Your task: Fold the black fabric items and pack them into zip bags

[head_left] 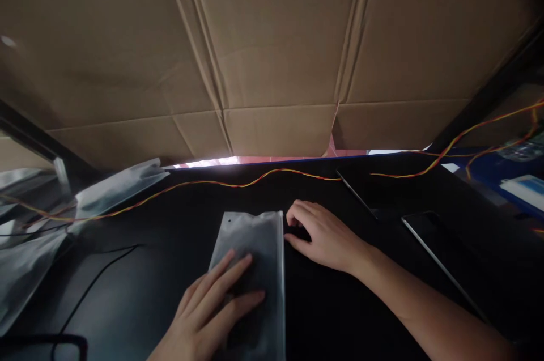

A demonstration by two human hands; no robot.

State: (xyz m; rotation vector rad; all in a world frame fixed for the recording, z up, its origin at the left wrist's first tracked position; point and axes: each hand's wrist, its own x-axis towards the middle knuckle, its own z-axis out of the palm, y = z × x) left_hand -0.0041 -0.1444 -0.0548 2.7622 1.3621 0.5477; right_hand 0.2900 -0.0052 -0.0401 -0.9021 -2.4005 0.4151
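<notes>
A frosted clear plastic bag (263, 236) lies flat on the black table, with something dark inside that I cannot make out. My left hand (212, 304) rests on it, fingers spread and lying flat across its left and middle part. Just off the bag's top right corner is my right hand (321, 233). Its fingers are curled, with a gap between thumb and forefinger, and nothing shows in that gap. To the right of this hand lie two dark flat panels with pale edges, a farther panel (361, 191) and a nearer panel (442, 253).
More frosted bags (123, 188) lie at the left. A red and yellow twisted wire (204, 182) crosses the back of the table, passing over the farther panel. A thin black cable (93, 281) curves at the lower left. Cardboard (276, 38) stands behind the table.
</notes>
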